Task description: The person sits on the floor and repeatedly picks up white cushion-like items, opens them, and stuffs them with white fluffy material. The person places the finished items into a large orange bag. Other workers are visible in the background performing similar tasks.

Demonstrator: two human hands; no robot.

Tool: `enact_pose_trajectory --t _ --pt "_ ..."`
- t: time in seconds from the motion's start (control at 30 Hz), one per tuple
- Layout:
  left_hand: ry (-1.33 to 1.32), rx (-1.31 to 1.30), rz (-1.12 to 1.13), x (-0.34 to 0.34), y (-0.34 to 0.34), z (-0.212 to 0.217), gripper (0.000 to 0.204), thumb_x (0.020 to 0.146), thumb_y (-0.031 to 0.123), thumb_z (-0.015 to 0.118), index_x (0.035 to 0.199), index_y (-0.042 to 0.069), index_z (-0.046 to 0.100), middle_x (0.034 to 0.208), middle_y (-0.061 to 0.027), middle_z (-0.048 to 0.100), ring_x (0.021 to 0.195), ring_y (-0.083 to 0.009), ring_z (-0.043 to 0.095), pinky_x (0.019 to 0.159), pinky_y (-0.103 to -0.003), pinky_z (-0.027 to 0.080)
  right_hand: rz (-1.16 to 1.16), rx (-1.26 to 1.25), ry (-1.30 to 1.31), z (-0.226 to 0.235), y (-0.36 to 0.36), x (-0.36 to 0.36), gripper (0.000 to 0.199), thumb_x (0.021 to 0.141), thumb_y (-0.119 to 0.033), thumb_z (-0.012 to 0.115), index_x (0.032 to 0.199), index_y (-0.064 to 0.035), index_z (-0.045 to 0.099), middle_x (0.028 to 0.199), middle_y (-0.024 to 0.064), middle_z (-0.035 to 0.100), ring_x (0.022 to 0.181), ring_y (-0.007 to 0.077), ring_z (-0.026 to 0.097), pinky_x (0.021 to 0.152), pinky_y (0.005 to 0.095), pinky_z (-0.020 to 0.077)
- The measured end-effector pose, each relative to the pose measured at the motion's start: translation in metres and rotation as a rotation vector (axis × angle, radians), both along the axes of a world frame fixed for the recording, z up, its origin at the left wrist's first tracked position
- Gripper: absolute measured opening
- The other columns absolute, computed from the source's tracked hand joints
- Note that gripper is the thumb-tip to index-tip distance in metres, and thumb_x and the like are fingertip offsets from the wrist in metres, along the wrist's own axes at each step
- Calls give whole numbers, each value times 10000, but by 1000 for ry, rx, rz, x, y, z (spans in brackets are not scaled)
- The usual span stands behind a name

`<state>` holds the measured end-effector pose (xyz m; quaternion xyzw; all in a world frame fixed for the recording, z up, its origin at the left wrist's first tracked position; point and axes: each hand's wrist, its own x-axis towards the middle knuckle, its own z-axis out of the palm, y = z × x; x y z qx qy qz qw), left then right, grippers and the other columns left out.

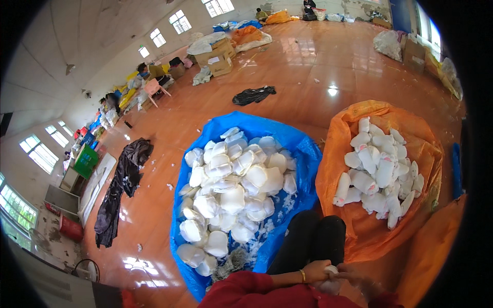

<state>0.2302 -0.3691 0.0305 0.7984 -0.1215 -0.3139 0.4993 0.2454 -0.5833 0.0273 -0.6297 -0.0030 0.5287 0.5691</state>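
Observation:
Close to my body, my left hand (316, 270), with a yellow bracelet at its wrist, is closed round a small white stuffed piece (333, 269). My right hand (352, 274) meets it from the other side; its fingers are smeared and partly lost in shadow. In front of me a blue sheet (304, 146) carries a heap of rounded white stuffed pieces (232, 199). White fluff and a grey fibrous clump (236, 259) lie at its near side. To the right, an orange sheet (334, 141) bears longer white stuffed pieces (384, 172), some with pink patches.
My dark-trousered knees (312, 236) sit between both sheets. Black plastic (254, 95) and a long dark sheet (123, 192) lie on the shiny floor. Cardboard boxes (220, 62), a pink chair (155, 88) and a green box (85, 161) stand farther off. Other people sit along the walls.

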Motion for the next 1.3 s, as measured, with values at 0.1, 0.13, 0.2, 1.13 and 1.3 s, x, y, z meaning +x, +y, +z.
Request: enact_pose_trajectory --t 0.1,0.13,0.2,1.13,1.3 --pt "-45 41 2 -4 -1 -3 288 759 240 650 926 33 541 881 -187 635 852 -356 613 718 -417 470 -107 64 162 6 7 1 333 802 -167 689 1051 17 567 955 68 578 877 156 560 772 252 436" --pt "-70 56 2 -4 -2 -2 284 762 236 643 930 35 533 879 -187 634 846 -357 612 716 -423 467 -136 31 213 7 10 1 278 802 -114 679 1026 17 579 945 61 575 857 156 566 766 248 440" --pt "-108 80 -5 -4 0 -3 287 781 216 611 970 38 491 868 -191 626 834 -364 604 713 -446 452 -136 63 132 7 16 0 290 790 -125 697 1016 8 571 937 56 581 874 147 565 768 255 444" --pt "276 -304 39 -6 27 -35 445 695 206 709 1047 9 520 985 -132 595 901 -204 568 793 -323 464 -188 -464 -556 10 44 -25 193 687 -108 609 812 28 554 704 179 591 653 255 587 581 367 445" --pt "292 -97 -31 2 21 3 409 713 237 673 1016 8 523 920 -174 605 857 -249 593 756 -352 476 -209 -439 -562 25 48 -23 172 679 -99 607 820 -9 568 716 98 569 651 195 538 571 346 427"
